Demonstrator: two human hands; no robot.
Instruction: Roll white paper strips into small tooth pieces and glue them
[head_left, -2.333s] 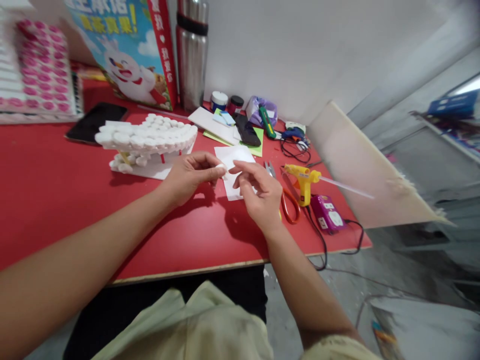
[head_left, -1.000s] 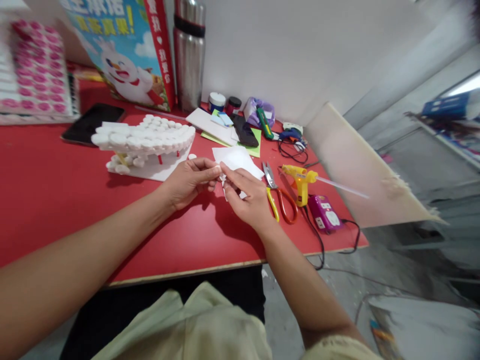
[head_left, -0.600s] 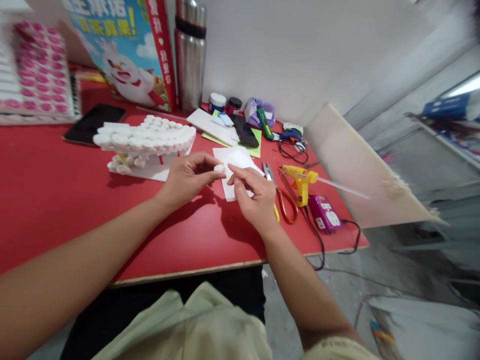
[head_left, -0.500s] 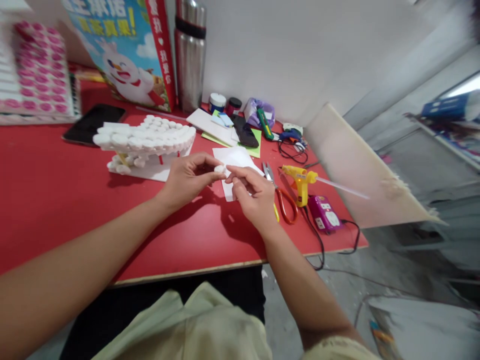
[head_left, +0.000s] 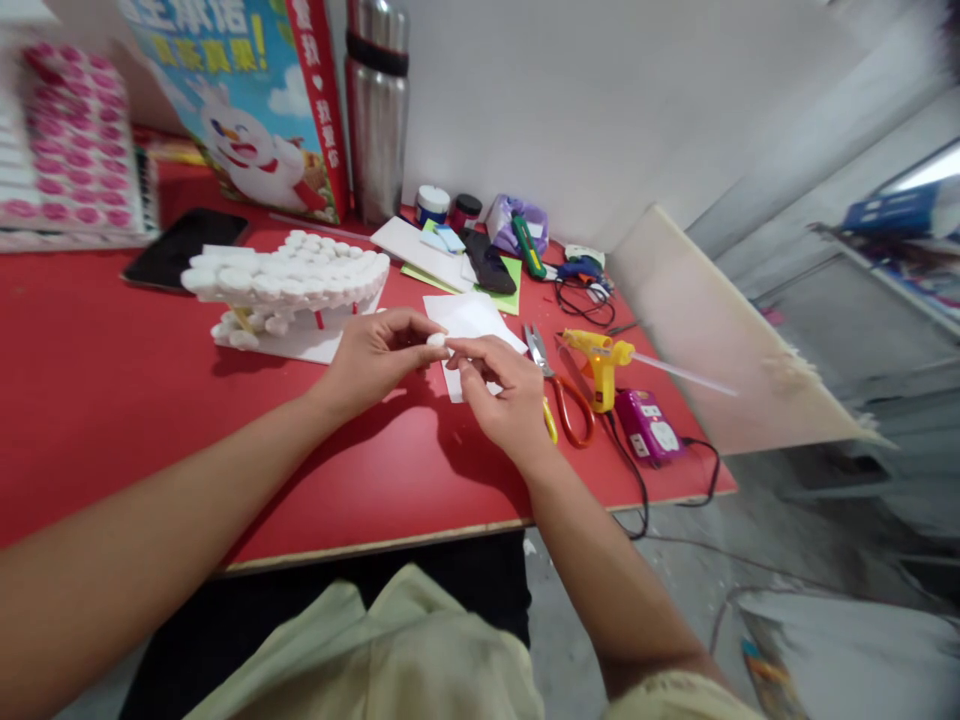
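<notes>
Between the thumb and forefinger of my left hand is a small white rounded piece, held above the table. The forefinger of my right hand reaches to the right side of this piece and seems to touch it. The other right fingers are curled towards the thumb; whether anything lies between them is hidden. Behind my left hand stands a model built of similar white pieces, with thin red supports, on a white board. Sheets of white paper lie behind and under my fingers.
Pliers with red and yellow handles lie right of my right hand. Beyond are a yellow glue gun and a purple power box with cords. A steel flask, small jars and a phone stand or lie further back.
My right hand has shifted slightly left, its forefinger closer against the white piece. The left hand keeps its pinch, with the piece turned a little. The other things lie as before.
</notes>
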